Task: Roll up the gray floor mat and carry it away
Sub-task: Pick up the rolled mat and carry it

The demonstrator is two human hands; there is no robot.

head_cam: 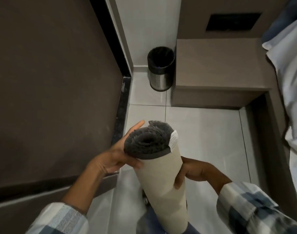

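Observation:
The gray floor mat (161, 179) is rolled into a tube, its cream backing outside and its dark gray pile showing at the top end, with a white label at the edge. It stands nearly upright in front of me, off the floor. My left hand (117, 157) cups the top end from the left, fingers stretched along the pile. My right hand (193, 171) grips the middle of the roll from the right, thumb across the backing.
A steel waste bin (160, 70) with a black liner stands in the far corner. A brown bedside unit (217, 70) is right of it, a bed with white linen (291, 85) at the far right. A dark door (51, 81) fills the left. The floor is pale tile (203, 132).

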